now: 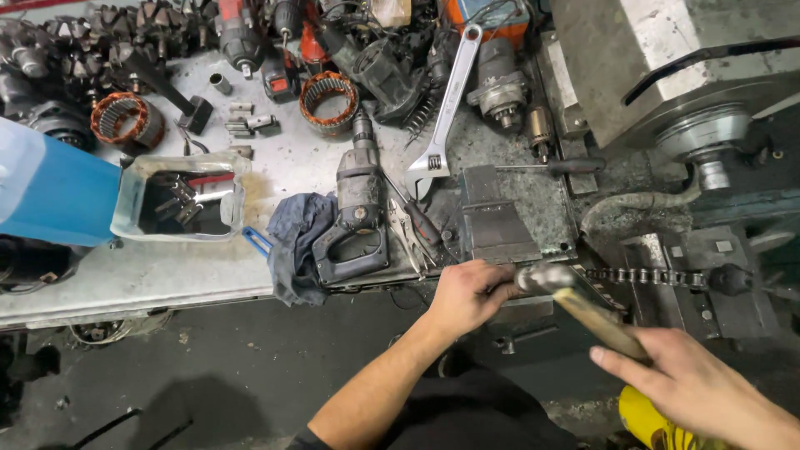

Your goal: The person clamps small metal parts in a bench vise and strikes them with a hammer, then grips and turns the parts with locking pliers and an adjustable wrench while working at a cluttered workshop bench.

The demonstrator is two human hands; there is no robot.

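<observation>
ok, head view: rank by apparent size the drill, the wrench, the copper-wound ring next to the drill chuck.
1. Drill, bulkiest.
2. Wrench, about as long as the drill but far thinner.
3. Copper-wound ring, smallest.
All lie on the bench at similar range, so nearness skews little.

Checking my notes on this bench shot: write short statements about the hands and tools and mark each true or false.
1. The right hand grips a hammer by its wooden handle. True.
2. The left hand rests by the chain. True.
3. The adjustable wrench is in the left hand. False: it lies on the bench.
4. The drill stands upright. False: it lies flat beside a blue rag.
</observation>
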